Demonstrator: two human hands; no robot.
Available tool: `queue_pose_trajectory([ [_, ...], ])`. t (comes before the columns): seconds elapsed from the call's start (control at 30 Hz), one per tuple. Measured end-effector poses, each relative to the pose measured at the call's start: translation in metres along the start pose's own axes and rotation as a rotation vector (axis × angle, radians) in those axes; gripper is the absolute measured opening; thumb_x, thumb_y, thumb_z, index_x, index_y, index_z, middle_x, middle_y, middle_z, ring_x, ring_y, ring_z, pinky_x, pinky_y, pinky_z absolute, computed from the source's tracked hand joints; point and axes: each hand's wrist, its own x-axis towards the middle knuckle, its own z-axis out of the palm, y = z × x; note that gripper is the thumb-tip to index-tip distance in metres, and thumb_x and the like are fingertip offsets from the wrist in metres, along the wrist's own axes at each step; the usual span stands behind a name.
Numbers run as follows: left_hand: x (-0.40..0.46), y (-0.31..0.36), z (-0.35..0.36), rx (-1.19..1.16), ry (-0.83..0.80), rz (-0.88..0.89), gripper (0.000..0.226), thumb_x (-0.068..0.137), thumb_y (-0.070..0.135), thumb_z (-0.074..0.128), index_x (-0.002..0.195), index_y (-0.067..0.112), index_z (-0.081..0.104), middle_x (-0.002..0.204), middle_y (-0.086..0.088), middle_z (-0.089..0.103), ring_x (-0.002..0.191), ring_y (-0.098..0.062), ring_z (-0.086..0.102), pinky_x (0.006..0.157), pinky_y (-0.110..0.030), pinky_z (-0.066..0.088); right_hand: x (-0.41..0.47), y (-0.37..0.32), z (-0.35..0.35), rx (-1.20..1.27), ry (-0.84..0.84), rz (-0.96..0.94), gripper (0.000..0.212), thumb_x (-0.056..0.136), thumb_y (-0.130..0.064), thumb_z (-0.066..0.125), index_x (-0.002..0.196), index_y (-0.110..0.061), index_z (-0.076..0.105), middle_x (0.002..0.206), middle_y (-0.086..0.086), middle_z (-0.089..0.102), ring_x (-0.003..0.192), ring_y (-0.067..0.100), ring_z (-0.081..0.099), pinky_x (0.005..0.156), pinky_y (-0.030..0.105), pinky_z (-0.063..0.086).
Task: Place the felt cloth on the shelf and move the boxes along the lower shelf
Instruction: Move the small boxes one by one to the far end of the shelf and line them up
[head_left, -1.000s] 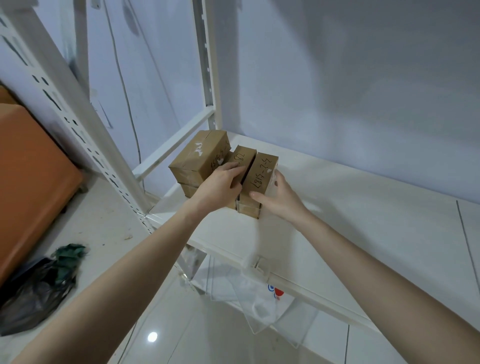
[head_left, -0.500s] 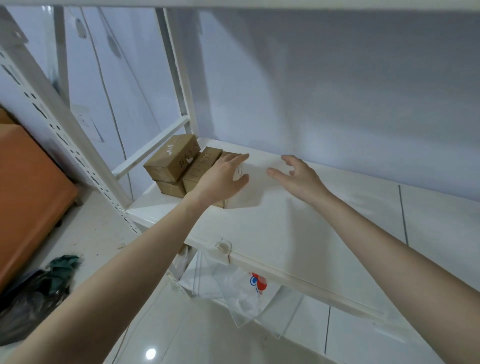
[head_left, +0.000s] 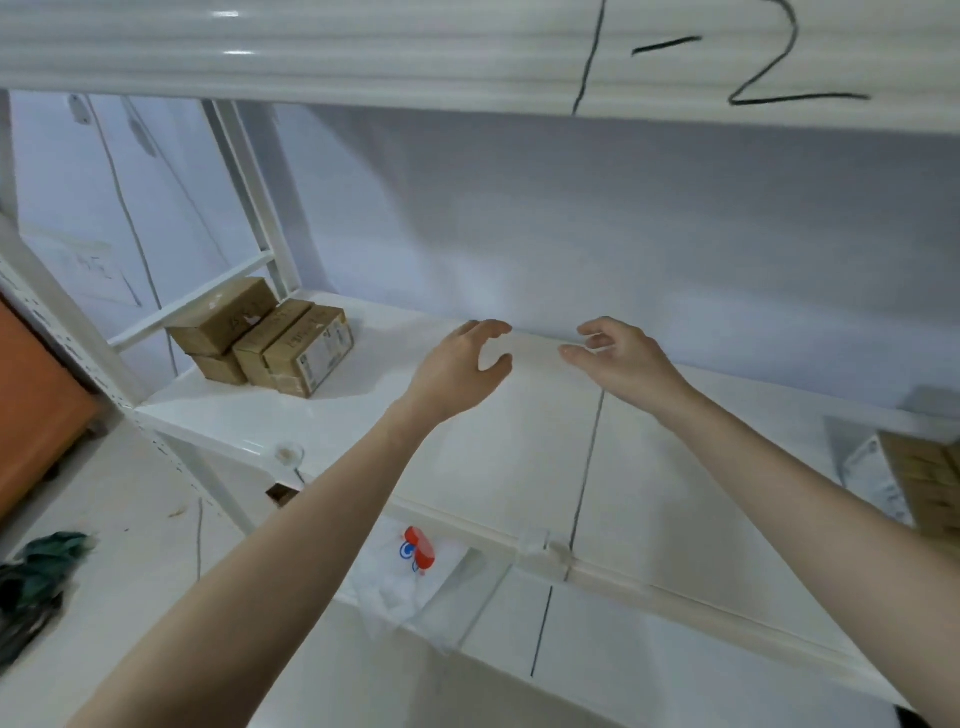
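1. Left hand (head_left: 457, 371), centre of the frame: raised above the white lower shelf (head_left: 467, 467), fingers curled loosely and spread, holding nothing.
2. Right hand (head_left: 623, 358), just right of centre: also raised above the shelf, fingers loosely bent and parted, holding nothing. The two hands face each other across a small gap and do not touch.
3. Brown cardboard boxes (head_left: 265, 338), left of centre: a tight cluster at the left end of the shelf, next to the white upright post (head_left: 254, 192). Three boxes lie side by side on top, with at least one more box beneath them. The nearest box carries a pale printed label on its end face. The cluster lies well to the left of the left hand and apart from both hands.
4. Another box (head_left: 924, 478), right edge of the frame: only partly in view on the same shelf, well apart from the right hand.
5. Upper shelf beam (head_left: 363, 57), top of the frame: white, with black handwritten marks at its right.
6. Dark green cloth (head_left: 47, 556), lower left of the frame: crumpled on the floor beside dark material, far from both hands. Whether it is felt cannot be told.
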Motion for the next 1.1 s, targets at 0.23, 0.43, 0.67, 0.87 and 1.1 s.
queue_pose_trajectory([
  [0.23, 0.010, 0.076, 0.042, -0.065, -0.077, 0.136, 0.038, 0.092, 0.029, 0.055, 0.129, 0.022, 0.052, 0.126, 0.002, 0.059, 0.115, -0.014, 0.055, 0.092, -0.028, 0.045, -0.033, 0.037, -0.077, -0.020, 0.150, 0.080, 0.044, 0.083, -0.045, 0.061, 0.120, -0.022, 0.058, 0.122, 0.000, 0.058, 0.102, 0.015, 0.055, 0.079, 0.026, 0.040],
  [0.43, 0.031, 0.122, 0.072, -0.149, -0.183, 0.218, 0.035, 0.091, 0.027, 0.056, 0.126, 0.022, 0.054, 0.121, 0.001, 0.063, 0.110, -0.015, 0.058, 0.093, -0.032, 0.048, -0.055, 0.070, -0.121, -0.063, 0.276, 0.152, 0.043, 0.084, -0.042, 0.062, 0.121, -0.019, 0.058, 0.124, 0.002, 0.058, 0.111, 0.019, 0.055, 0.080, 0.025, 0.035],
  [0.67, 0.036, 0.160, 0.119, -0.173, -0.295, 0.237, 0.040, 0.090, 0.031, 0.058, 0.129, 0.023, 0.050, 0.124, 0.001, 0.060, 0.110, -0.015, 0.056, 0.095, -0.034, 0.047, -0.078, 0.118, -0.160, -0.116, 0.305, 0.204, 0.050, 0.087, -0.043, 0.058, 0.129, -0.018, 0.051, 0.138, 0.008, 0.047, 0.126, 0.024, 0.047, 0.093, 0.032, 0.038],
  [0.87, 0.036, 0.205, 0.170, -0.211, -0.357, 0.180, 0.047, 0.090, 0.032, 0.059, 0.133, 0.022, 0.044, 0.129, -0.001, 0.055, 0.114, -0.018, 0.054, 0.091, -0.026, 0.041, -0.095, 0.162, -0.199, -0.141, 0.289, 0.245, 0.057, 0.089, -0.041, 0.056, 0.139, -0.018, 0.041, 0.146, 0.008, 0.036, 0.132, 0.025, 0.040, 0.089, 0.026, 0.032],
  [1.1, 0.017, 0.263, 0.241, -0.212, -0.431, 0.094, 0.059, 0.090, 0.036, 0.058, 0.141, 0.019, 0.033, 0.143, -0.007, 0.042, 0.125, -0.022, 0.047, 0.102, -0.034, 0.040, -0.111, 0.229, -0.230, -0.149, 0.135, 0.386, 0.069, 0.085, -0.048, 0.058, 0.144, -0.021, 0.035, 0.153, 0.008, 0.025, 0.136, 0.028, 0.036, 0.105, 0.037, 0.032],
])
